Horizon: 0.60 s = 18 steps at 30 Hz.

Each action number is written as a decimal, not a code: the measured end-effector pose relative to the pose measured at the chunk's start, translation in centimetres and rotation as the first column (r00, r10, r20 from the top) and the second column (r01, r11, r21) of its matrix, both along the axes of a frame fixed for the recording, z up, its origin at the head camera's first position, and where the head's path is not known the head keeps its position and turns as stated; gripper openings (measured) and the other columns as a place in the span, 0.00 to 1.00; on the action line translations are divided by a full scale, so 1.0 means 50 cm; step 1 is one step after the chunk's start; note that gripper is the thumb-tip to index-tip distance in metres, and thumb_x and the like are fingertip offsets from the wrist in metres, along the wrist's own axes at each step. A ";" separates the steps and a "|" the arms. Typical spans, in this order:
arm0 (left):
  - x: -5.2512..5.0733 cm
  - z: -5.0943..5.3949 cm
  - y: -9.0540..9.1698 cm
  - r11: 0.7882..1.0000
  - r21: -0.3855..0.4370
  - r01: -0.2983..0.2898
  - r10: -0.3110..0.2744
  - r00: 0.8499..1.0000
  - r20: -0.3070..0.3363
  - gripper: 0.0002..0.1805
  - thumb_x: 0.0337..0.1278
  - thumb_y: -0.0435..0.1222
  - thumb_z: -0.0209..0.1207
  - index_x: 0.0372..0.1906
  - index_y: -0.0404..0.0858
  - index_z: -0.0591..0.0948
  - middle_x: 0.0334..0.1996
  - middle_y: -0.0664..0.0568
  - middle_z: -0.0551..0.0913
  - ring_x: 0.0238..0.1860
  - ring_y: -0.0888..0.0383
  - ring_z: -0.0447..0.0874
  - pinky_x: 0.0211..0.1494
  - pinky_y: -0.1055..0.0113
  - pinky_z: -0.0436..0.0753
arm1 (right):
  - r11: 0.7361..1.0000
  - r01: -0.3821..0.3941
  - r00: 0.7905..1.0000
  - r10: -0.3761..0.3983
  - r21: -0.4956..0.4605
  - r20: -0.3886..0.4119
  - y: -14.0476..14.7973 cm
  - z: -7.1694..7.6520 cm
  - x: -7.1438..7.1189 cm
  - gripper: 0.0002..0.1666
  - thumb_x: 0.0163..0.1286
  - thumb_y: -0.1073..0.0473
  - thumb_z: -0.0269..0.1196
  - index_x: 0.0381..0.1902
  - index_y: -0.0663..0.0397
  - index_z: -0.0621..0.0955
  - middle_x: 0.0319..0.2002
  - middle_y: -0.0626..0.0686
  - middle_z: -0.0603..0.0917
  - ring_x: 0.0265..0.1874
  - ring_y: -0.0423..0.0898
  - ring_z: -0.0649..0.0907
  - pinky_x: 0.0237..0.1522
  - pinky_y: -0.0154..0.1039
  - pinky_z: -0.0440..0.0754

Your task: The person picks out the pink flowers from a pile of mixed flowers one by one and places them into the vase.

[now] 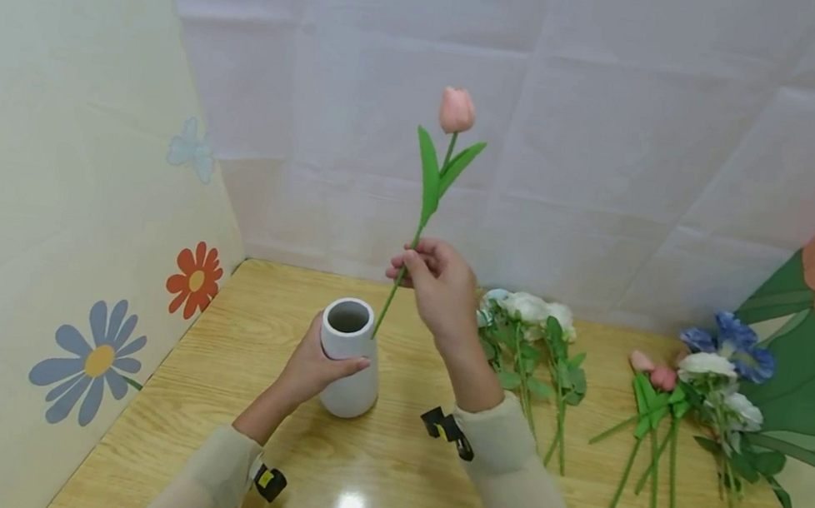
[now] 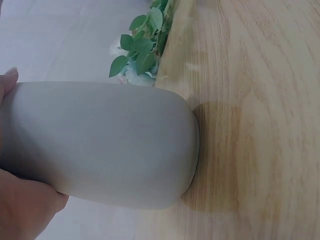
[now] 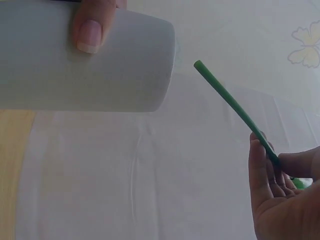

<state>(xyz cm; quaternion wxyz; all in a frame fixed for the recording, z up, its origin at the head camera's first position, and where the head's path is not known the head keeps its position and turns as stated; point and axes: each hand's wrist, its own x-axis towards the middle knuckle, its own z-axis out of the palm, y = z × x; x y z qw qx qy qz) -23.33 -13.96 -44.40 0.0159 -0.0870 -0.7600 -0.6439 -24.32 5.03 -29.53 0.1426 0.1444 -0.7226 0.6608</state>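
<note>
We hold the pink tulip (image 1: 457, 111) leaning above the counter (image 1: 267, 297), its stem (image 3: 225, 95) pinched by the right hand (image 1: 443, 287), the lower end near the white vase (image 1: 349, 394) but outside its rim (image 1: 346, 335). Our left hand (image 1: 312, 366) grips this upright vase. We judge that the stem, lowered at this slant, may catch the rim and push the vase over.

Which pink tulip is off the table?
The tulip that the right hand pinches near the white vase; the other pink tulips lie on the table, towards its right end.
</note>
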 end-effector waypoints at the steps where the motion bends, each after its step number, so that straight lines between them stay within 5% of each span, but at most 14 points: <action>1: 0.001 0.000 0.001 1.000 0.000 0.000 0.000 1.000 -0.003 0.51 0.48 0.36 0.77 0.74 0.42 0.59 0.62 0.45 0.75 0.60 0.45 0.76 0.65 0.43 0.74 | 1.000 0.000 1.000 0.000 -0.008 -0.006 -0.003 -0.001 -0.002 0.10 0.75 0.65 0.60 0.48 0.69 0.80 0.38 0.64 0.87 0.35 0.48 0.89 0.41 0.39 0.88; 18: -0.001 0.000 0.002 1.000 0.004 0.008 -0.008 1.000 -0.011 0.52 0.48 0.37 0.77 0.75 0.41 0.58 0.62 0.44 0.75 0.60 0.46 0.76 0.65 0.44 0.74 | 0.998 -0.027 0.997 0.022 -0.062 -0.080 -0.054 -0.043 -0.019 0.08 0.74 0.68 0.60 0.47 0.68 0.78 0.37 0.64 0.87 0.35 0.51 0.89 0.41 0.39 0.88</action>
